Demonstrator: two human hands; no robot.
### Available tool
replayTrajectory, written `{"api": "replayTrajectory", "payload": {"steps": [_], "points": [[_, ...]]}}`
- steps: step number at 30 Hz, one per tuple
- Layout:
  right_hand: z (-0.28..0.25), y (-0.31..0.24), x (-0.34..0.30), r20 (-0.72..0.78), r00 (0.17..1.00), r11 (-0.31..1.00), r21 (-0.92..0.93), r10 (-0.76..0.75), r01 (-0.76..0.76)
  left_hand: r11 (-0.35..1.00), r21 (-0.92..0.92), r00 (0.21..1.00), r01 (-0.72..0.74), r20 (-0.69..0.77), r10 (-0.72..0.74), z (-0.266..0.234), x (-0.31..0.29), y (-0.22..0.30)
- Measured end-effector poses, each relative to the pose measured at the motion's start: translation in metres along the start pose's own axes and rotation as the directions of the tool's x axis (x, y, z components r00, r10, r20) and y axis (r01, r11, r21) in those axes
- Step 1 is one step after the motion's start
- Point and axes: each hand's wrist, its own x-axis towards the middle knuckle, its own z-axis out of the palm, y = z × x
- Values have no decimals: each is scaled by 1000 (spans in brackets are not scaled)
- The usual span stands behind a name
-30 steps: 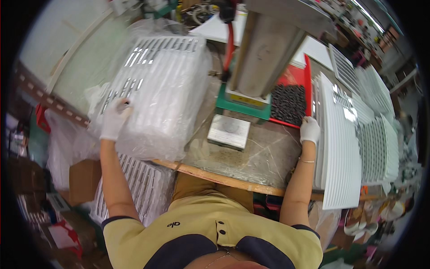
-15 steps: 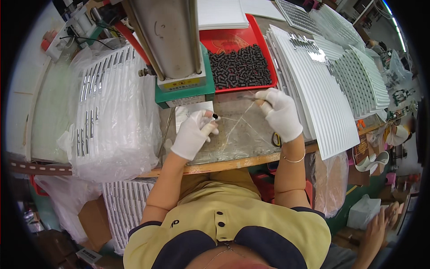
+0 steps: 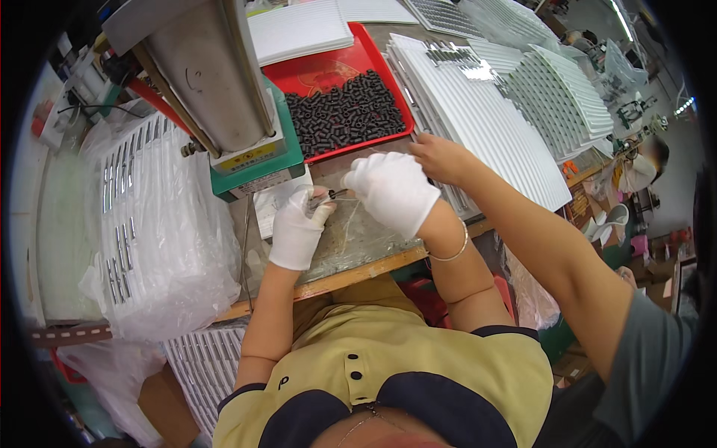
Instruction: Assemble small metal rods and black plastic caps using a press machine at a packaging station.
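Observation:
My left hand [image 3: 293, 233], in a white glove with bare fingertips, is closed on a small black cylindrical piece [image 3: 331, 195] at the fingertips. My right hand [image 3: 392, 193], also gloved, is closed with its back toward me. A thin dark pointed tool [image 3: 341, 193] sticks out from its fingers and reaches the black piece; its handle is hidden in the glove, so its kind cannot be told. Both hands are over the grey worktop [image 3: 351, 235], in front of a red tray [image 3: 407, 112] of many similar black pieces [image 3: 347, 112].
A co-worker's bare hand [image 3: 441, 158] reaches in from the right, close beside my right hand. A press [image 3: 205, 82] on a green base [image 3: 258, 178] stands behind my left hand. Plastic-wrapped metal rods [image 3: 160, 231] lie left; white corrugated sheets [image 3: 478, 112] lie right.
My right hand has come left and down, bringing the tool to the black piece. The co-worker's arm has reached in over the table. The whole view has shifted and tilted.

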Motion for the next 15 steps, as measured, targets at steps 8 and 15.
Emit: {"api": "replayTrajectory", "payload": {"steps": [8, 15], "points": [[18, -45, -13, -306, 852, 842, 480, 425, -247, 949, 291, 941, -118, -271, 200, -35, -28, -7], [61, -43, -32, 235, 895, 701, 558, 380, -444, 959, -259, 987, 112, -81, -137, -56, -60, 2]]}}
